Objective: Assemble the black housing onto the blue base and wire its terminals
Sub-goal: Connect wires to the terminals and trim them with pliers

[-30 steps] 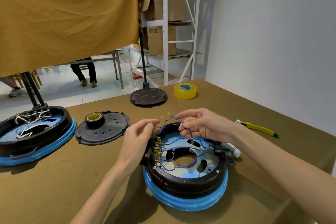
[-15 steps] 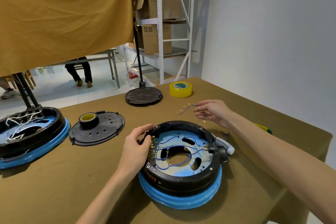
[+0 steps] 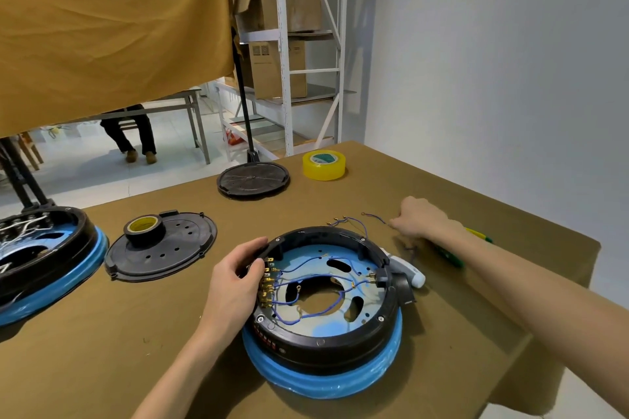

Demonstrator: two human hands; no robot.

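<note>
The round black housing (image 3: 340,343) sits on the blue base (image 3: 326,379) near the table's front. Inside it, blue wires (image 3: 306,296) run from a row of brass terminals (image 3: 267,282) on its left wall. My left hand (image 3: 235,279) grips the housing's left rim beside those terminals. My right hand (image 3: 417,218) rests on the table behind the housing, fingers curled, pinching the end of a loose blue wire (image 3: 372,217). More loose blue wires with gold ends (image 3: 343,222) lie just behind the rim.
A second housing on a blue base (image 3: 44,269) stands at the left edge. A black lid (image 3: 170,255) carries a tape roll (image 3: 144,230). Farther back are a black round stand base (image 3: 253,178) and yellow tape (image 3: 324,165). A green-yellow tool (image 3: 449,253) lies under my right forearm.
My right hand carried the loose blue wires from above the housing away to the right and down onto the table. My left hand moved from the wires to the housing's left rim.
</note>
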